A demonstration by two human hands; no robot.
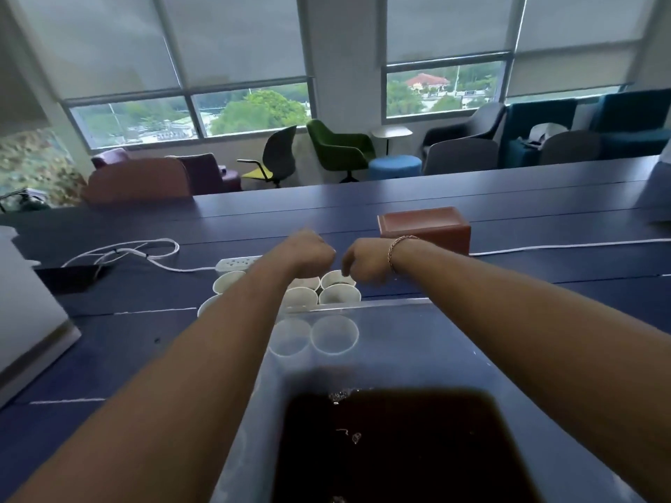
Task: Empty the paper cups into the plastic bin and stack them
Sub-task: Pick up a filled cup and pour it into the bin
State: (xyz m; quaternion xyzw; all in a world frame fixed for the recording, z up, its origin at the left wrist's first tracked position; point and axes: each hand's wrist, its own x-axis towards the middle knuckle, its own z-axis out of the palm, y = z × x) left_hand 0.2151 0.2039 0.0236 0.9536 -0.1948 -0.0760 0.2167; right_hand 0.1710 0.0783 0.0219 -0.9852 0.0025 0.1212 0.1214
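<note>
Both bare forearms reach forward over a clear rectangular plastic bin (395, 335) that stands on the dark blue tabletop (138, 343) at the near edge. A pool of dark brown liquid (392, 451) with a few bubbles lies in its bottom. Just beyond the bin's far wall is a cluster of white paper cups (339, 295), upright and touching one another, and two more cup rims show blurred through the clear wall.

The left hand (308, 253) hangs above the middle of the cluster, knuckles up and fingers bent under. Its grip is hidden by the back of the hand, so I cannot tell whether it holds anything. The right hand (364, 265), with a thin chain bracelet (396, 248) at the wrist, is just beside it. Its curled fingers come down at the rim of the rear cup (338, 279), but whether they pinch it cannot be told.

Behind the hands are a white power strip (236, 263), a looped white cable (127, 248) and a brown rectangular box (425, 226).
</note>
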